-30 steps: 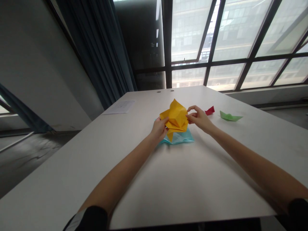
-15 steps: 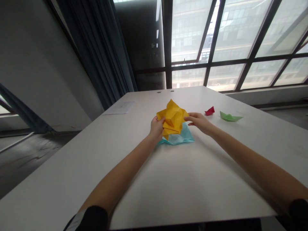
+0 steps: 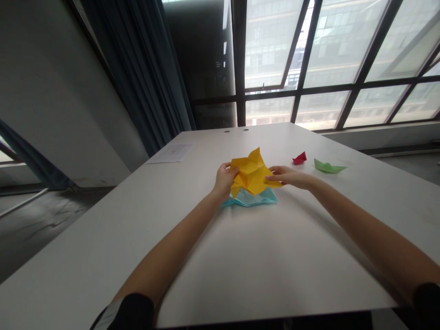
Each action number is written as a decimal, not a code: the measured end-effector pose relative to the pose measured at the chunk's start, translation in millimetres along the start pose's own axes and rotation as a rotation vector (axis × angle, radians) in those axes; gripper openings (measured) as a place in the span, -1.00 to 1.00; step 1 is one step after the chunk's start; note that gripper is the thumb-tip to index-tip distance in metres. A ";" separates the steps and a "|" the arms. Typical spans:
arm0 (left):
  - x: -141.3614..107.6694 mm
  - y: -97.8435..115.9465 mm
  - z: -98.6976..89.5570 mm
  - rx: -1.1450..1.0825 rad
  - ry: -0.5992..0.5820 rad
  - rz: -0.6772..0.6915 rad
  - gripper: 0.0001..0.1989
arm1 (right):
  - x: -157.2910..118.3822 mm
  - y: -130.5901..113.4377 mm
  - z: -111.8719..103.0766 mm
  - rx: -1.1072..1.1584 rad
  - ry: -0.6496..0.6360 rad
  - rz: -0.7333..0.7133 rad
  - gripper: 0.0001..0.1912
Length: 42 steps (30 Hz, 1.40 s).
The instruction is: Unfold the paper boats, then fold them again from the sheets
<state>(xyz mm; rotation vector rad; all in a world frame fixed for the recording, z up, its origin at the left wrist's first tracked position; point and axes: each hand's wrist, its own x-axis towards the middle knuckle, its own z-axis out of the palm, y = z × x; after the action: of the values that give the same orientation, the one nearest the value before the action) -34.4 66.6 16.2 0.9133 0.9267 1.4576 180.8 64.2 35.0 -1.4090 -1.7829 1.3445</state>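
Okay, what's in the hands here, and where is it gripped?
A creased yellow paper: the left hand pinches its left edge, the right hand its lower right part.

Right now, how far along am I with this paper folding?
The red piece and green piece look done, folded and resting on the table. In hand is the yellow paper, creased and spread between your left hand and right hand. That sheet probably still needs shaping; I can't tell whether the light blue paper below is finished.
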 end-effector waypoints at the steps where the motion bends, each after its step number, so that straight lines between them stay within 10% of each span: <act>1: -1.1 -0.7 0.9 0.017 -0.045 0.006 -0.70 | -0.1 -0.2 1.2 0.059 -0.009 -0.041 -0.63; 8: -3.9 -1.3 -0.2 0.204 -0.119 0.103 -0.60 | 3.5 -3.7 11.0 0.496 0.035 -0.190 -0.73; 17: -21.8 13.6 -0.4 1.070 -0.004 0.754 -0.83 | 2.4 -8.6 11.2 0.530 0.154 -0.244 -0.75; 24: -15.5 7.5 0.1 1.107 -0.143 0.612 -0.87 | 1.8 -11.0 10.0 0.529 0.159 -0.251 -0.74; 42: -1.3 26.2 -4.7 -0.101 -0.023 -0.199 -0.97 | 6.6 4.4 -8.1 0.546 0.161 0.007 -0.86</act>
<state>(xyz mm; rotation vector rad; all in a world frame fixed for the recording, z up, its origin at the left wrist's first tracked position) -48.8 63.3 38.4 0.7407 0.8925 1.3088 187.2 73.4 32.9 -1.1763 -1.1822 1.5227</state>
